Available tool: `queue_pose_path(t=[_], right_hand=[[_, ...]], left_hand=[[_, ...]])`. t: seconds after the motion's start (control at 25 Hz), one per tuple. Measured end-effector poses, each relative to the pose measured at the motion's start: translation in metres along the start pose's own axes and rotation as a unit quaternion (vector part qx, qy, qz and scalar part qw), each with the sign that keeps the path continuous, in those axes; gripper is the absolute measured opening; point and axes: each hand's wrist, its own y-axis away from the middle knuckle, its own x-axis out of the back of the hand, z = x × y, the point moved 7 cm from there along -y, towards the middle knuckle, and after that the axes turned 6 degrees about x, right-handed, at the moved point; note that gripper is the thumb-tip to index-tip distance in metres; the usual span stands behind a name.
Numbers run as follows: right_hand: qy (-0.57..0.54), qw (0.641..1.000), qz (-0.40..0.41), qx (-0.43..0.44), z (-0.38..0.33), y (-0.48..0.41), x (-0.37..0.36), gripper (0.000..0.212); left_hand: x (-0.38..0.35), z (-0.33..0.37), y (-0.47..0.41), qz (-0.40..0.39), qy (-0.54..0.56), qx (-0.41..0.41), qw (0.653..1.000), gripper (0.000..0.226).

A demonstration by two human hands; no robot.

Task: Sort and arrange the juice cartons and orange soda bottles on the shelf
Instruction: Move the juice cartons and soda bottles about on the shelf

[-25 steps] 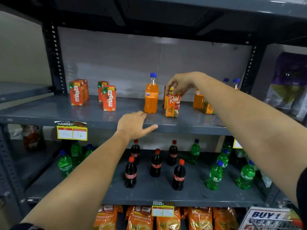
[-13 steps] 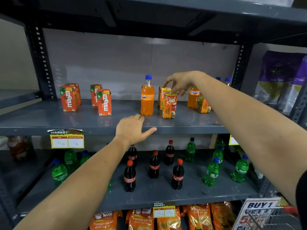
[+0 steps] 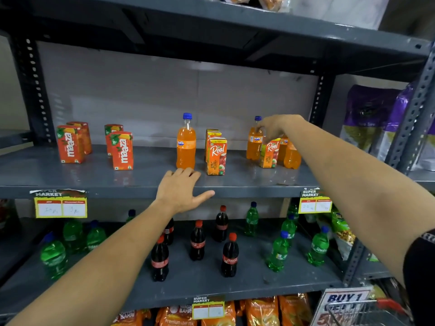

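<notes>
On the grey middle shelf (image 3: 70, 177) several orange Maaza cartons (image 3: 122, 150) stand at the left. One orange soda bottle (image 3: 186, 144) stands in the middle, with two Real juice cartons (image 3: 216, 156) just to its right. Further right stand another soda bottle (image 3: 253, 144), a Real carton (image 3: 269, 154) and more soda bottles (image 3: 292, 157). My right hand (image 3: 275, 127) is curled over this right group, fingertips at the bottle's neck and just above the carton's top; which one it grips is unclear. My left hand (image 3: 181, 189) lies flat on the shelf's front edge, fingers spread, just before the middle bottle.
Cola bottles (image 3: 229, 255) and green soda bottles (image 3: 279, 252) fill the shelf below. Tea packets (image 3: 261, 311) lie on the bottom level. Price tags (image 3: 60, 204) hang on the shelf edge. Purple bags (image 3: 369, 114) sit in the right bay, and a wire basket (image 3: 367, 311) is at bottom right.
My right hand let go of the front Real carton and moved right to the group of bottles and carton. My left hand has stayed on the shelf edge. The view shifted closer.
</notes>
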Motion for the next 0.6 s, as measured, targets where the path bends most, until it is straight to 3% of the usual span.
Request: queue_pose_path(t=[0.2, 0.6], right_hand=[[0.008, 1.0, 0.01, -0.027, 0.023, -0.005, -0.011, 0.05], [-0.068, 0.996, -0.006, 0.052, 0.045, -0.026, -0.045, 0.052]], left_hand=[[0.0, 0.003, 0.003, 0.017, -0.01, 0.009, 1.0, 0.085], [0.0, 0.002, 0.003, 0.037, -0.022, 0.036, 0.998, 0.08]])
